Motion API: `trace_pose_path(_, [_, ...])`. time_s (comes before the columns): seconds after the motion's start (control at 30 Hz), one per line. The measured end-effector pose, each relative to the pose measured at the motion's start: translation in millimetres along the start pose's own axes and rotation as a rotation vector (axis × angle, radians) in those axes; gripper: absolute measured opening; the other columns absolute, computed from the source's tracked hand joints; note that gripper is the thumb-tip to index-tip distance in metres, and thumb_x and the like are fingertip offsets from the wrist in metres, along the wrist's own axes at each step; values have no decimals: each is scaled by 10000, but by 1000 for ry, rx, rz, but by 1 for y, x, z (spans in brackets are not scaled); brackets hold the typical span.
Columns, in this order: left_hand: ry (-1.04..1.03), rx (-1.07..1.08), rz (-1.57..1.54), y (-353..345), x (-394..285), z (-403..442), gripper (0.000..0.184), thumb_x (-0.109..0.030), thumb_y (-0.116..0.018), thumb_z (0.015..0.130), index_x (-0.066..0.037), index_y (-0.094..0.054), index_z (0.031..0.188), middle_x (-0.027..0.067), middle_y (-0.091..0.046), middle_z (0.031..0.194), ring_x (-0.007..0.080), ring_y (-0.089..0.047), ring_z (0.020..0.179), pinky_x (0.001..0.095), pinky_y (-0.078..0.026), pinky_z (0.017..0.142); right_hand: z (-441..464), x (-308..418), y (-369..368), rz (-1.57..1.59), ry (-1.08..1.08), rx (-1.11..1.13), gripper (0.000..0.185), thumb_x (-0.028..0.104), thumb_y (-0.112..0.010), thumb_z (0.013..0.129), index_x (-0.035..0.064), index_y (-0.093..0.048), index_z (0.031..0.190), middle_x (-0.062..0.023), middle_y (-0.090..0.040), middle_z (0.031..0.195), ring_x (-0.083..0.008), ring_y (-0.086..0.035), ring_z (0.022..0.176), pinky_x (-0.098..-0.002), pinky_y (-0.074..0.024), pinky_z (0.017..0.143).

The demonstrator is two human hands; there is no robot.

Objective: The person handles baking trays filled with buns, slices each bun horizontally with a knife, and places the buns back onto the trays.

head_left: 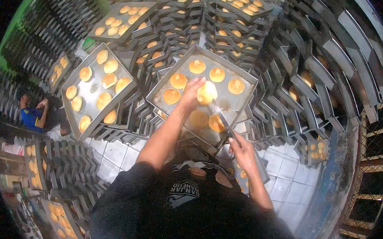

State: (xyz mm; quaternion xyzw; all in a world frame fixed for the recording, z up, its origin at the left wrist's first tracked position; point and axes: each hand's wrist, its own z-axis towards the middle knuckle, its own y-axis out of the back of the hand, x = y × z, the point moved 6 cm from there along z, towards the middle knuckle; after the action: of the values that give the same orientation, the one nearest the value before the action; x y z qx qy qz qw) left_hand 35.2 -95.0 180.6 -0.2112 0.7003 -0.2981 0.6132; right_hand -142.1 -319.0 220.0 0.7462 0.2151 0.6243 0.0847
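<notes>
My left hand [192,93] is closed around a round bun [207,93], holding it above a square metal tray [233,102]. The bun's visible face is pale and bright. In my right hand [241,151] is a knife [221,115] with a dark handle, its blade slanting up to the bun's lower edge. Whether the tip is in the bun or only against it, I cannot tell. Golden buns such as this one [236,86] lie around the tray, and crumbs are scattered near its right side.
A second tray [93,87] of buns sits on a stack to the left. Tall stacks of metal trays [291,84] rise behind and to the right. At far left is another person [34,115] in blue. White floor tiles [287,179] show below.
</notes>
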Motion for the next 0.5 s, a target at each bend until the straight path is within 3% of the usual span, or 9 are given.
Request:
trace_pose_path(0.03, [0,-8,-2,3,0,-2,242,-295,-564,1031,-60,-620,1023,62,-684,843,164,-696,708,321,-580,605,-5,-5,-2,-21,22,-3,425,252,-595,1014,96,-575,1408,-64,-707,981,-132,-623,847,-317,-521,809])
trace_pose_path(0.1, [33,21,20,2,6,-7,226,-276,-551,1040,-62,-615,1011,66,-686,859,162,-690,727,310,-576,671,-6,-21,-8,82,-2,-26,456,274,-590,1010,93,-564,1428,25,-570,689,-67,-516,613,-239,-425,577])
trace_pose_path(0.13, [43,27,21,4,18,-7,226,-276,-551,1040,-62,-615,1011,66,-686,859,162,-690,727,310,-576,671,0,-18,-12,86,-10,-35,456,274,-590,1010,93,-564,1428,25,-570,689,-67,-516,613,-239,-425,577])
trace_pose_path(0.17, [-68,17,337,3,29,-10,310,-353,-497,1055,-75,-616,990,57,-679,855,161,-670,708,307,-553,649,12,-11,-16,80,13,-54,456,276,-592,1010,92,-566,1426,29,-562,689,-67,-506,609,-240,-419,572])
trace_pose_path(0.23, [-179,16,647,-21,34,-19,397,-429,-442,1071,-88,-618,969,49,-672,850,160,-650,690,305,-529,627,33,-6,-21,72,31,-79,456,278,-595,1009,91,-567,1424,32,-553,690,-67,-495,604,-240,-413,567])
trace_pose_path(0.3, [85,-23,-47,-35,45,-24,487,-486,-364,1081,-94,-620,948,30,-652,807,154,-608,647,303,-488,616,50,-13,-28,101,19,-89,448,272,-593,1010,100,-570,1423,38,-537,693,-67,-477,603,-241,-401,559])
trace_pose_path(0.47, [42,131,-80,6,36,5,504,-492,-351,1083,-90,-622,946,26,-651,815,150,-616,698,309,-497,661,17,-22,-20,-42,104,-84,430,239,-586,1007,118,-577,1420,27,-548,699,-75,-489,620,-270,-420,578])
trace_pose_path(0.5, [39,181,-63,3,32,1,511,-495,-342,1084,-86,-620,957,28,-653,826,147,-622,725,310,-500,678,10,-26,-20,-41,39,-66,430,245,-593,1006,107,-573,1413,-60,-620,819,-124,-561,725,-297,-467,692])
